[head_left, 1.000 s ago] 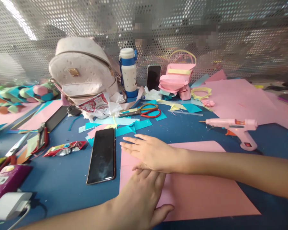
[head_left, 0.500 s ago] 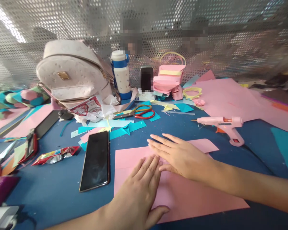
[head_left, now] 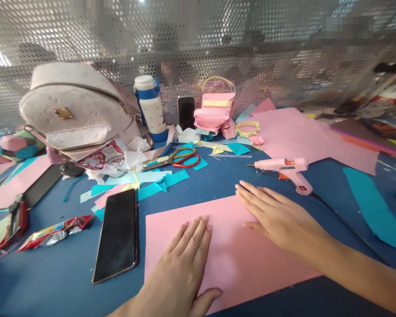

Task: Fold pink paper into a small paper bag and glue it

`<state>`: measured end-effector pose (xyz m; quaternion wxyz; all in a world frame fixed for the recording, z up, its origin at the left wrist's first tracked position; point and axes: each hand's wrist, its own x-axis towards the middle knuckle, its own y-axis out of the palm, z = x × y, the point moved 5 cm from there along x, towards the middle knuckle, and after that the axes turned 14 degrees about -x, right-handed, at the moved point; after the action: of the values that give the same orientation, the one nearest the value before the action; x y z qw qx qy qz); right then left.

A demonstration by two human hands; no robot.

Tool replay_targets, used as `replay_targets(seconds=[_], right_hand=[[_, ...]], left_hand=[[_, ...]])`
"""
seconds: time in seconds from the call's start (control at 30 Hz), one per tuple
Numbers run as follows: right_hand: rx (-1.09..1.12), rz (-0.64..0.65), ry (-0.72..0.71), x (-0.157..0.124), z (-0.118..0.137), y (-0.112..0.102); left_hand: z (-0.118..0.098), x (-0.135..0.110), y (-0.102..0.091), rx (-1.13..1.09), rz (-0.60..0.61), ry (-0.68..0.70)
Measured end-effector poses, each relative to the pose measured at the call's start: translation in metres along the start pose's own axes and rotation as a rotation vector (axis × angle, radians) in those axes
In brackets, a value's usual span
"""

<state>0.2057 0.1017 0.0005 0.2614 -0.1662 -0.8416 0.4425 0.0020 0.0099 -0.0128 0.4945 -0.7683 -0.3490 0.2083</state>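
Observation:
A sheet of pink paper lies flat on the blue table in front of me. My left hand rests on its left part, palm down, fingers stretched out and thumb apart. Over the sheet's upper right part lies my right hand, also flat with its fingers extended. Neither hand grasps anything. Just beyond my right hand is a pink hot glue gun on its side, its dark cord running to the right. Left of the sheet lies a black smartphone.
Scissors lie among blue and yellow paper scraps. Behind stand a white backpack, a white and blue bottle, a second phone and a pink paper bag. A snack wrapper is at left, large pink sheets at right.
My right hand has moved right, away from my left hand, which stays flat on the paper. The narrow folded or separate strip at the sheet's top no longer shows. The view has turned right.

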Motion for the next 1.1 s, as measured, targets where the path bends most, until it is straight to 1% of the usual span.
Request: replay_targets(seconds=[0.17,0.33,0.43,0.5,0.53,0.6,0.67,0.7,0.77,0.87,0.97,1.1], right_hand=[[-0.056,-0.028,0.100,-0.020,-0.013,0.002],[-0.174,-0.021,0.108,-0.029,-0.015,0.000],[-0.194,0.001,0.121,-0.031,-0.016,0.002],[-0.183,0.011,0.129,-0.031,-0.017,0.003],[-0.178,0.020,0.132,-0.030,-0.017,0.003],[-0.167,0.052,0.134,-0.025,-0.019,0.000],[-0.131,0.095,0.129,-0.016,-0.019,-0.005],[-0.093,0.115,0.125,-0.009,-0.019,-0.009],[0.019,0.154,0.092,0.006,-0.018,-0.015],[0.169,0.250,0.056,0.028,-0.021,-0.020],[0.262,0.320,0.030,0.046,-0.029,-0.020],[0.376,0.449,-0.025,0.059,-0.036,-0.020]], left_hand=[[0.000,0.001,0.000,0.016,-0.008,0.014],[-0.004,0.001,-0.003,0.051,-0.036,0.052],[-0.005,0.003,-0.017,0.029,-0.088,0.059],[0.003,0.005,-0.031,-0.043,-0.125,0.006],[0.011,0.006,-0.039,-0.104,-0.150,-0.050],[0.032,0.007,-0.053,-0.131,-0.191,-0.164],[0.054,0.007,-0.062,-0.144,-0.211,-0.243],[0.063,0.007,-0.066,-0.172,-0.228,-0.271],[0.076,0.007,-0.069,-0.235,-0.221,-0.293],[0.084,0.008,-0.069,-0.315,-0.147,-0.355],[0.082,0.008,-0.069,-0.369,-0.060,-0.432],[0.080,0.006,-0.072,-0.464,-0.015,-0.446]])
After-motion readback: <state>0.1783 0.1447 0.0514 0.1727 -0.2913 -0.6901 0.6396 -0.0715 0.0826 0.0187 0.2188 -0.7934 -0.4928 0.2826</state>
